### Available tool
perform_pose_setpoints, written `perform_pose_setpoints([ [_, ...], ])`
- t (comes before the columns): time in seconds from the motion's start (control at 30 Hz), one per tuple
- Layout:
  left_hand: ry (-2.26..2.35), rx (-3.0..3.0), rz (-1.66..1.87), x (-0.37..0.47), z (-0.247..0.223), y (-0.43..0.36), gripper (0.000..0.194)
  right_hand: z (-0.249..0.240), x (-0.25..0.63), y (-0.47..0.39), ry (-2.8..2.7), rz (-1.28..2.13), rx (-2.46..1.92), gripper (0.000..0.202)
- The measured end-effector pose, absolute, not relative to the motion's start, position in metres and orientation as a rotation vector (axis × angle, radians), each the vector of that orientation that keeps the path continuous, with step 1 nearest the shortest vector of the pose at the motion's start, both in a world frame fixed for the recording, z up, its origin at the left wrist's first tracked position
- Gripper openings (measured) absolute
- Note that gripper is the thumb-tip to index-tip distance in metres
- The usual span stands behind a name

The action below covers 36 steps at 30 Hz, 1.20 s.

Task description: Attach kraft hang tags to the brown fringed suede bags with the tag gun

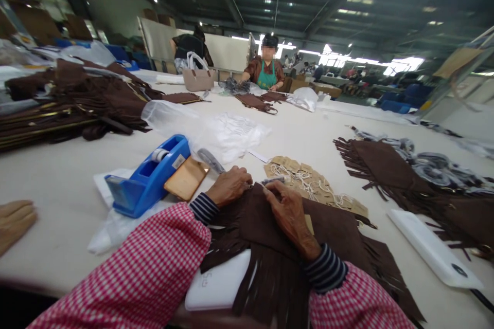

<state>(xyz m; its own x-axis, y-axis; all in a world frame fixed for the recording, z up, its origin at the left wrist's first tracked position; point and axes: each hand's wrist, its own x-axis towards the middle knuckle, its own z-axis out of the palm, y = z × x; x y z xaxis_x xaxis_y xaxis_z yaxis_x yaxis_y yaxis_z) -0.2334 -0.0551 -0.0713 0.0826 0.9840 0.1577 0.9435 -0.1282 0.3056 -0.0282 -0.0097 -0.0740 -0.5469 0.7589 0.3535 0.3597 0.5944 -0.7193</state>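
A dark brown fringed bag [332, 221] lies at the front edge of the table, its fringe hanging toward me. My left hand [230, 186] is closed at the bag's upper left corner; whatever its fingers pinch is too small to make out. On the top edge, just to the right, rests my right hand [289, 213], thumb and fingers bent around the edge of the brown material. A tan tag [309, 224] shows partly behind my right wrist. Beyond the bag lies a spread of tan tags with white strings [304, 177]. Under the fringe is a white flat packet [218, 282].
A blue tape dispenser [148, 177] and an orange-brown block [186, 179] stand left. Brown bags [77, 92] pile up far left; more fringed bags [389, 164] lie right, near a white device [434, 249]. Another person's hand [15, 223] rests at the left edge. People work behind.
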Motion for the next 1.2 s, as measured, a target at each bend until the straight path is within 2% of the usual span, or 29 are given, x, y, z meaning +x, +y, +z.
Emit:
perform_pose_setpoints([
  [0.4,2.062,2.327,0.875,-0.223,-0.069,-0.056,0.021,-0.044,-0.046,0.040,-2.321,0.902,-0.851,0.016],
  [0.6,2.408,2.154,0.730,-0.219,-0.080,-0.055,0.011,-0.069,-0.055,0.049,-2.380,0.840,-0.818,0.014],
  [0.77,2.434,1.823,0.630,-0.222,-0.086,-0.055,0.033,-0.063,-0.051,0.042,-2.419,0.845,-0.817,0.012],
  [0.87,2.267,1.685,0.797,-0.222,-0.081,-0.053,0.040,-0.056,-0.050,0.039,-2.477,0.831,-0.793,0.010],
  [0.97,1.848,1.368,0.993,-0.220,-0.076,-0.051,0.045,-0.054,-0.052,0.041,-2.460,1.002,-0.777,0.011],
  [1.07,1.571,0.952,1.138,-0.220,-0.073,-0.047,0.035,-0.054,-0.054,0.047,-2.392,1.231,-0.789,0.011],
  [1.2,1.495,0.817,1.211,-0.223,-0.071,-0.044,0.024,-0.045,-0.055,0.047,-2.277,1.456,-0.781,0.012],
])
